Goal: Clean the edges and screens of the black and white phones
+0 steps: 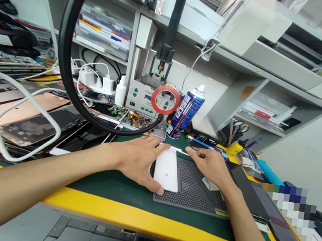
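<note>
A white phone (167, 173) lies back up on a grey perforated pad (196, 189), near the pad's left end. Around the phone's left side my left hand (140, 159) is spread, with the thumb at its lower corner and the index finger at its top. My right hand (210, 165) is closed past the phone's upper right, fingers curled and thumb stretched to the left. From its thumb tip a thin white strip (178, 150) runs toward the phone's top edge; its kind cannot be made out. A crumpled white tissue (210, 184) lies under my right wrist.
A thick black hose (66, 43) loops down in front of the hot-air station (140, 95). A blue spray can (186, 110) and red tape roll (165, 99) stand behind my hands. Phone parts (41, 119) are piled left; dark panels (247, 188) and a phone (280, 221) lie right.
</note>
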Tool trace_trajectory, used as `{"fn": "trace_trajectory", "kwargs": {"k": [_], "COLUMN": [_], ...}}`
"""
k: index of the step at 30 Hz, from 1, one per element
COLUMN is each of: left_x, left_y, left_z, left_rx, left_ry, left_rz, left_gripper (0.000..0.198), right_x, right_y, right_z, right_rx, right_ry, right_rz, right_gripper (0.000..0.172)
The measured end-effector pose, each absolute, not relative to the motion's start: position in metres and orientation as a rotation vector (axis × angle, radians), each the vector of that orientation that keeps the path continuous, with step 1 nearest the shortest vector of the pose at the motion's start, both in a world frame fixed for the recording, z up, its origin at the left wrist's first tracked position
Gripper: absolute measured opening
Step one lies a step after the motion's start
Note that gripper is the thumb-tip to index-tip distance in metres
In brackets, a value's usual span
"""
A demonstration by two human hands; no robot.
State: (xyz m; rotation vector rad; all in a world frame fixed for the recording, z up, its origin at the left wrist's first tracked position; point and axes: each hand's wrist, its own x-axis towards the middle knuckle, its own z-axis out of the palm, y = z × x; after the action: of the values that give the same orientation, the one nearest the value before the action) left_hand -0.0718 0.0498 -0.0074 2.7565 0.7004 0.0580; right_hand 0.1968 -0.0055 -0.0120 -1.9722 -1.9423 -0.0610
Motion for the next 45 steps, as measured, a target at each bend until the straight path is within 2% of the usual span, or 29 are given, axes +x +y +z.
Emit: {"fn": "trace_trajectory", "kwargs": {"k": [6, 23, 30, 38, 45], "left_x": [-0.071, -0.071, -0.072, -0.072, -0.072], "left_y": [0.049, 0.049, 0.049, 0.049, 0.049], "left_z": [-0.008, -0.005, -0.005, -0.005, -0.004], "left_rx": [2.77, 2.758, 2.746, 2.775, 2.757], "left_ry": [0.705, 0.704, 0.712, 0.704, 0.696], "left_rz": [0.082, 0.046, 0.028, 0.055, 0.022], "left_gripper": [0.125, 0.128, 0.128, 0.127, 0.127], "right_x": [0.192, 0.201, 0.195, 0.203, 0.2], "right_y": [-0.007, -0.003, -0.005, -0.002, -0.004], "right_z": [-0.011, -0.011, -0.011, -0.011, -0.01], "right_rx": [-1.923, -2.113, -1.997, -2.098, -2.051], "right_ry": [-1.984, -1.809, -1.909, -1.808, -1.896], "right_rz": [0.034, -0.129, -0.002, -0.099, 0.056], "right_gripper": [0.062, 0.064, 0.063, 0.062, 0.063]}}
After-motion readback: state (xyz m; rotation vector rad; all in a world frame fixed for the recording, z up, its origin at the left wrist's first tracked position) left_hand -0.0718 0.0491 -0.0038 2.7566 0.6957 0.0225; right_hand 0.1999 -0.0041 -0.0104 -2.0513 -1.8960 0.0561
